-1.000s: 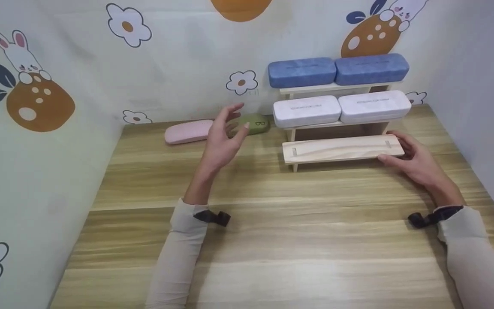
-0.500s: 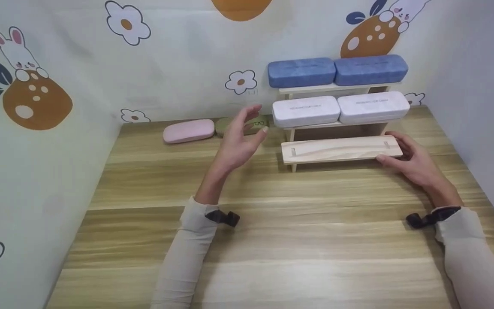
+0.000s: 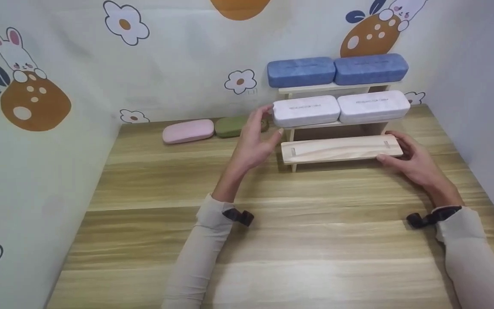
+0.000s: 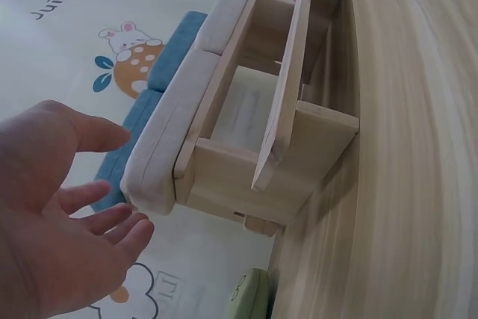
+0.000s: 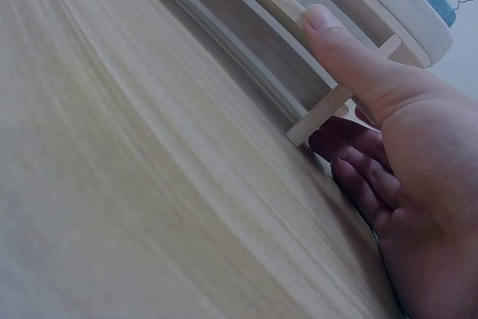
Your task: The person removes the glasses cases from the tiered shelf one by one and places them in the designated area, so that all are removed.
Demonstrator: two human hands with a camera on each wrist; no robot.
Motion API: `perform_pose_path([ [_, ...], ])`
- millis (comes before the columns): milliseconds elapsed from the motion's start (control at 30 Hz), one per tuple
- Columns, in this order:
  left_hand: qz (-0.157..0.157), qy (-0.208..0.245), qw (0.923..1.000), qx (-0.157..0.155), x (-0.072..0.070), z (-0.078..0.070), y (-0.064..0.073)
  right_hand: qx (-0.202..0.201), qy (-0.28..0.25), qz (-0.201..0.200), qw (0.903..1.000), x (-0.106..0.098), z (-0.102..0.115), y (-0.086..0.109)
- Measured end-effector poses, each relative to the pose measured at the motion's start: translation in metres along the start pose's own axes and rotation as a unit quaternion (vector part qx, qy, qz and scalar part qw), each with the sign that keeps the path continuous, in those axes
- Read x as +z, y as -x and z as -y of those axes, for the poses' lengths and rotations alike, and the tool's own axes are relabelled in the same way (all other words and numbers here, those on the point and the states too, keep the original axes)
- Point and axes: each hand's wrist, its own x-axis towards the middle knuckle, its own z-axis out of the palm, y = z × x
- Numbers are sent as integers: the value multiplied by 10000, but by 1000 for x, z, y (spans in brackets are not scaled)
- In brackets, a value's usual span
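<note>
A three-step wooden display stand (image 3: 341,150) stands at the back right of the table, its bottom shelf bare. Its middle shelf bears a left white glasses case (image 3: 307,112) and a right white glasses case (image 3: 375,107). My left hand (image 3: 252,146) is raised beside the left white case, fingers spread and slightly bent. A gap shows between this hand (image 4: 63,214) and the case (image 4: 168,136) in the left wrist view. My right hand (image 3: 418,162) grips the stand's right end at the bottom shelf. Its thumb (image 5: 336,39) lies on the shelf's front edge, the fingers behind the leg.
Two blue glasses cases (image 3: 302,73) sit on the top shelf. Left of the stand, a pink glasses case (image 3: 188,131) and a green glasses case (image 3: 227,127), partly hidden by my left hand, lie along the patterned back wall (image 3: 178,64). The wooden table (image 3: 152,240) extends in front.
My left hand has moved right, from in front of the pink and green cases to the left white case. The right hand keeps its hold, and the stand and cases stay put.
</note>
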Motion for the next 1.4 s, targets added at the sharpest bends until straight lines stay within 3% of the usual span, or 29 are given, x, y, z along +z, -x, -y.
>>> perform_pose_path([
  [200, -215, 384, 9988, -226, 13, 6, -8, -195, -67, 66, 9998, 0, -3, -1],
  [467, -327, 696, 9968, -216, 29, 14, -18, -272, -27, 84, 9996, -1, -4, -2],
  [667, -555, 558, 9964, -330, 36, 14, -18, -208, -82, 93, 9997, -2, -1, 0],
  [967, -841, 736, 9936, -172, 36, 18, -19, -15, -10, 8, 10000, -2, 4, 1],
  [1400, -640, 1538, 9854, -358, 26, 26, -18, -136, -104, 49, 9998, -1, 0, 0],
])
